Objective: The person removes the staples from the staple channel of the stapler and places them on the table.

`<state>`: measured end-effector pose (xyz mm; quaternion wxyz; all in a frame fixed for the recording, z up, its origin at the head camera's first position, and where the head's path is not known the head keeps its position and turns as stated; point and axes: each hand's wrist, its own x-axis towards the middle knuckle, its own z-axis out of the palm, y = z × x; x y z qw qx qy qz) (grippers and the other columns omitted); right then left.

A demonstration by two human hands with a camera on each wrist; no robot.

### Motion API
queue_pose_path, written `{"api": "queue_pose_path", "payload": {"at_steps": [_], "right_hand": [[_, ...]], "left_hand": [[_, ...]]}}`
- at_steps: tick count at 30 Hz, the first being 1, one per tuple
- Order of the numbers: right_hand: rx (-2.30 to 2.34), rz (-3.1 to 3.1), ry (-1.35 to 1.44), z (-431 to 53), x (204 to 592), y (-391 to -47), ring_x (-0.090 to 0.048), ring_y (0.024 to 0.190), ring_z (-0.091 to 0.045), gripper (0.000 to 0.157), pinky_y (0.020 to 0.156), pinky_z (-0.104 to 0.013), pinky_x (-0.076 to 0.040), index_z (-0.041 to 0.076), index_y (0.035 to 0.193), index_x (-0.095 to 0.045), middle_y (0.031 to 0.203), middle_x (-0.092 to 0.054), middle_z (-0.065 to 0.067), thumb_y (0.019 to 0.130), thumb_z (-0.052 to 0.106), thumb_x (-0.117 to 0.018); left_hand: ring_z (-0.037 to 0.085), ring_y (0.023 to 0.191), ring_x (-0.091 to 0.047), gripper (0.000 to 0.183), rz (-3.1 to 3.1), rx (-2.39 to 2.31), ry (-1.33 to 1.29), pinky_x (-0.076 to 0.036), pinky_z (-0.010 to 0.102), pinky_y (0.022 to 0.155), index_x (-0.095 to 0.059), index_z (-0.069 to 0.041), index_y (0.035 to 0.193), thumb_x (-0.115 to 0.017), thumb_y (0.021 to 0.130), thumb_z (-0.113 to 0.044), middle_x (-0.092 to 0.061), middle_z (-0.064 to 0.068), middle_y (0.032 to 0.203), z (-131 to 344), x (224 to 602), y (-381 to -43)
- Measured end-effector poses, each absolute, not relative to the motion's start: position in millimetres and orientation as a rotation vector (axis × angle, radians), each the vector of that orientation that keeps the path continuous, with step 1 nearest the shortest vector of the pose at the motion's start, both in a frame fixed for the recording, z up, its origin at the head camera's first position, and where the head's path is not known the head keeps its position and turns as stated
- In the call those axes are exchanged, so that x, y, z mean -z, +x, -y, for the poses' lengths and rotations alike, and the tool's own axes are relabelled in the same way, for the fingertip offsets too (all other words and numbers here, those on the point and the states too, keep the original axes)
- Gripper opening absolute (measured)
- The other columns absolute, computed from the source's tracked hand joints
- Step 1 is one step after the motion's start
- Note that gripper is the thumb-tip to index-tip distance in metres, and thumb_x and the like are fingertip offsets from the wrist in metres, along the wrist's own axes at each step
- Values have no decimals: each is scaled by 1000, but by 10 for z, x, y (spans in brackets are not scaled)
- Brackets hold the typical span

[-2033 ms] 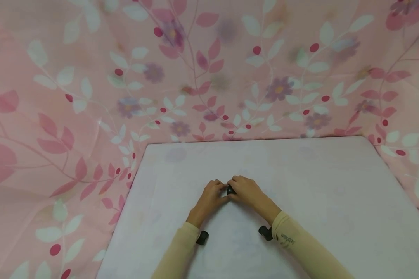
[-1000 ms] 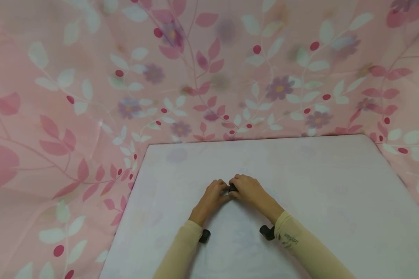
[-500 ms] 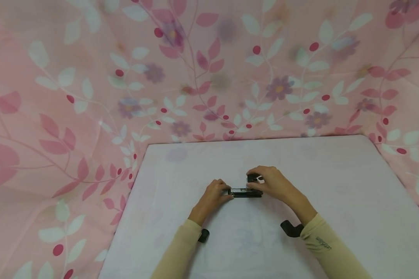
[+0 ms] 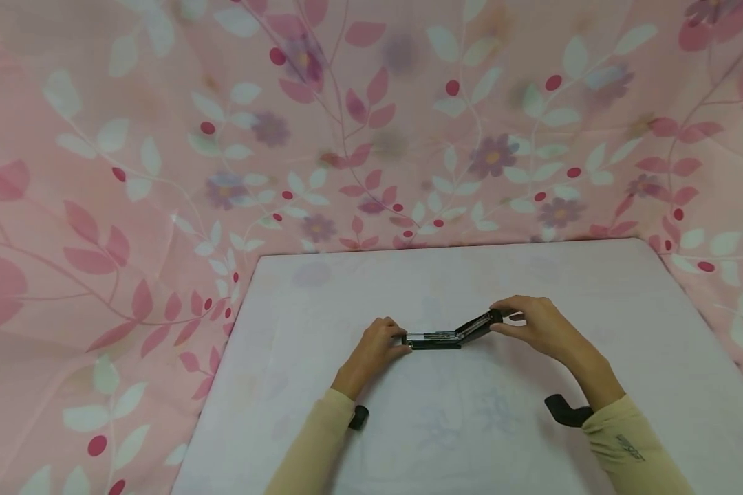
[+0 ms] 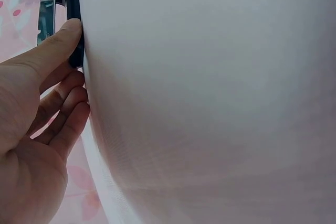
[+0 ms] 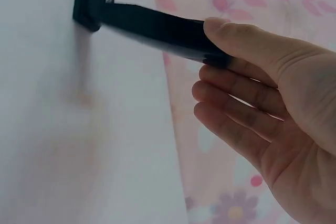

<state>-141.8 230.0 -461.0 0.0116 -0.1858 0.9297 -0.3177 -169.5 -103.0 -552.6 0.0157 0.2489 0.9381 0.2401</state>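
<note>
Right hand (image 4: pixel 535 326) has moved over to the right since half a second ago, and it's swung the top arm (image 4: pixel 479 325) of the black stapler (image 4: pixel 435 346) along with it, so that part now slants up and out to the right instead of standing over the base. Left hand (image 4: pixel 376 347) is pretty much where it was, thumb and fingers pinching the left end of the base. Right thumb and index finger have the free end of the arm, other fingers loosely out below it. Base sits flat around the middle of the table (image 4: pixel 563 289), which has a white top with faint bluish flower shapes and rounded far corners. Both sleeves (image 4: pixel 634 440) are pale yellow, with a black wrist piece (image 4: pixel 566 411) poking out by each cuff. Past the table's far, left and right edges it's all pink floral cloth (image 4: pixel 402 137): white and pink leaves, purple flowers, red berries, a few creases.
</note>
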Motion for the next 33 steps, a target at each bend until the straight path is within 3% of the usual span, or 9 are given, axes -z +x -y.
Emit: {"api": "queue_pose_path", "payload": {"at_steps": [20,33], "right_hand": [[913,-2926,-480,-2587,4980,-1328,-69,94,-33,34,80,-45,-57,-1,112,-71,104,-73,-16,83,15,-78],[844,-2970,-487,-2451,4810,-1373,-68,98,-36,47,80,-47,-56,-1,121,-66,109,-70,-19,83,22,-79]], "left_hand": [[15,94,-54,35,-2907,-778,754,-47,29,82,-74,-11,111,-78,83,-31,-65,0,101,1043,5542,-1695],[16,95,-55,34,-2907,-788,748,-47,30,83,-75,-11,111,-79,83,-30,-66,1,102,1043,5534,-1698]]}}
